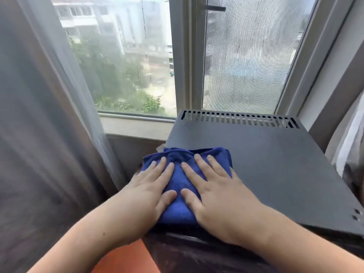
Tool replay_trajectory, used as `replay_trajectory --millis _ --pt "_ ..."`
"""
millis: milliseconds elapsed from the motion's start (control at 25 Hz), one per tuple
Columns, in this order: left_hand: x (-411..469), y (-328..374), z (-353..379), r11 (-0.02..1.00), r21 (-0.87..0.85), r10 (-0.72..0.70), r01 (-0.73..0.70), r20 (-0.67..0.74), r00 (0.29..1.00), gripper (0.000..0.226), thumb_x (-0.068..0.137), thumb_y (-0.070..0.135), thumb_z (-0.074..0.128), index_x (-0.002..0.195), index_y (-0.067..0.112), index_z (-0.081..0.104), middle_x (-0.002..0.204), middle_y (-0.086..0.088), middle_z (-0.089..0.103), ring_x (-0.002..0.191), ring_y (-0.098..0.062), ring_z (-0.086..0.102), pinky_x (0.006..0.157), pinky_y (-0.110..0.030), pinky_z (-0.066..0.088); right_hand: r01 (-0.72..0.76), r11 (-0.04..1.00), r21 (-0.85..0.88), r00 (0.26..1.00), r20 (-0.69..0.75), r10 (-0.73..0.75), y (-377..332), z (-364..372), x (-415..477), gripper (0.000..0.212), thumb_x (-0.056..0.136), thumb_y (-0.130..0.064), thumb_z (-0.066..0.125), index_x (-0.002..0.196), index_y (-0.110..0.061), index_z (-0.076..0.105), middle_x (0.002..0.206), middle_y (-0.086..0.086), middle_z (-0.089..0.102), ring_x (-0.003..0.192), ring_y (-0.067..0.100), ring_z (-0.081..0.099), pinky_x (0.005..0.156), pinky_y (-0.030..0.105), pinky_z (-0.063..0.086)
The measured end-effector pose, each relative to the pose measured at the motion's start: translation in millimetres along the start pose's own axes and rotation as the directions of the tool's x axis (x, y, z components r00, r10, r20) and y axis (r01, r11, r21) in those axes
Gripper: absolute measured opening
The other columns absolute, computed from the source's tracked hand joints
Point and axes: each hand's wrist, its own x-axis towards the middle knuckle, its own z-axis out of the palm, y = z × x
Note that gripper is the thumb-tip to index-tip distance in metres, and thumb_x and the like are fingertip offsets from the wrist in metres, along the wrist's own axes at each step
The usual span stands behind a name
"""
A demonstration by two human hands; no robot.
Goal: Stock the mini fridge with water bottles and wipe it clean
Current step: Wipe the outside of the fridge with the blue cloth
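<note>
**Cloth at near-left corner, unwiped top lying right and back**

Blue cloth (184, 186) bunched on the dark top of the mini fridge (275, 166), at its near-left corner, partly overhanging the left edge. Pressed flat by both: left hand (151, 186) on the cloth's left half, right hand (214, 192) on its right half, fingers straight and spread, no grip clenched around anything. Bare top stretching away to the right and back toward the vent slots (238, 118) below the window (126, 62). Long run of the surface left to right, so next sweep probably rightward, led by the right hand as the nearer one. Curtain (45, 134) hanging close on the left. No water bottles in view
</note>
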Motion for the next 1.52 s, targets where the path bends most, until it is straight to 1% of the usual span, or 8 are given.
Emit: replay_trajectory --millis 120,200,280,360,440,600,1160,1520 --pt "-30.0 4.5 15.6 0.982 0.184 0.061 -0.049 -0.058 0.996 0.081 0.103 0.064 0.004 0.155 0.011 0.036 0.157 -0.01 0.042 0.141 -0.026 0.047 0.11 -0.029 0.032 0.038 0.995 -0.091 0.99 -0.133 -0.05 -4.6 17.3 -28.6 0.06 0.097 -0.059 0.029 0.154 -0.043 0.038 0.165 -0.002 0.031 0.151 0.023 0.034 0.115 0.047 0.041" --pt "-33.9 6.1 21.8 0.984 0.176 0.038 -0.034 -0.019 0.999 0.069 0.107 0.057 0.012 0.15 0.011 0.041 0.149 -0.014 0.054 0.132 -0.031 0.056 0.103 -0.033 0.037 -0.017 0.996 -0.082 0.985 -0.172 0.002 0.8 25.6 -34.3 0.062 0.089 -0.063 0.038 0.14 -0.036 0.061 0.145 0.0 0.06 0.132 0.021 0.059 0.099 0.043 0.056" --pt "-27.9 14.8 8.8 0.985 0.169 0.014 -0.016 0.015 1.0 0.079 0.102 0.066 0.002 0.158 0.016 0.03 0.159 -0.009 0.041 0.141 -0.025 0.048 0.111 -0.027 0.037 -0.018 0.999 -0.046 0.987 -0.161 0.01 3.5 21.4 -32.7 0.059 0.093 -0.061 0.037 0.145 -0.039 0.055 0.153 -0.002 0.051 0.14 0.02 0.051 0.106 0.043 0.051" --pt "-7.9 19.3 1.2 0.991 0.131 0.03 -0.025 -0.039 0.999 0.099 0.072 0.087 -0.025 0.156 0.039 -0.007 0.167 0.01 -0.009 0.155 -0.006 0.001 0.125 -0.024 0.012 0.013 1.0 -0.001 0.992 -0.123 -0.013 7.5 7.1 -21.2 0.058 0.103 -0.057 0.024 0.159 -0.047 0.016 0.17 -0.01 0.003 0.158 0.015 0.005 0.126 0.046 0.022" --pt "16.0 23.8 -11.4 0.999 0.022 -0.04 0.038 0.086 0.995 0.109 0.056 0.093 -0.028 0.152 0.042 -0.019 0.157 0.019 -0.03 0.15 -0.001 -0.023 0.127 -0.028 -0.006 -0.024 1.0 0.015 0.999 -0.024 0.024 21.8 -5.8 -2.4 0.063 0.105 -0.06 0.015 0.16 -0.044 -0.011 0.167 -0.013 -0.023 0.154 0.01 -0.023 0.128 0.042 -0.003" --pt "87.7 26.0 -27.1 0.992 -0.102 -0.063 0.074 0.112 0.992 0.067 0.108 0.051 0.019 0.163 0.019 0.001 0.17 -0.001 -0.013 0.156 -0.012 -0.014 0.117 -0.02 -0.011 -0.078 0.997 -0.01 0.997 0.01 0.078 55.2 -19.5 56.2 0.064 0.105 -0.06 0.017 0.162 -0.039 -0.005 0.17 -0.009 -0.015 0.157 0.013 -0.015 0.128 0.046 -0.001" --pt "250.5 -2.7 -43.3 0.983 -0.068 -0.165 0.169 0.069 0.984 0.063 0.112 0.04 0.024 0.163 0.009 0.003 0.171 -0.01 -0.006 0.158 -0.027 -0.005 0.127 -0.036 -0.003 -0.138 0.99 0.021 0.989 -0.047 0.138 119.3 -47.8 203.6 0.061 0.106 -0.055 0.02 0.162 -0.037 0.004 0.172 -0.005 -0.006 0.158 0.015 -0.008 0.127 0.048 -0.003" --pt "275.9 26.0 -36.7 0.99 -0.062 -0.126 0.128 0.038 0.991 0.063 0.111 0.04 0.025 0.163 0.01 0.006 0.171 -0.01 -0.003 0.158 -0.027 -0.002 0.125 -0.035 -0.002 -0.185 0.983 0.02 0.981 -0.062 0.185 154.8 -56.8 198.0 0.06 0.107 -0.052 0.019 0.163 -0.034 0.007 0.172 0.0 -0.005 0.158 0.018 -0.006 0.127 0.049 0.0"
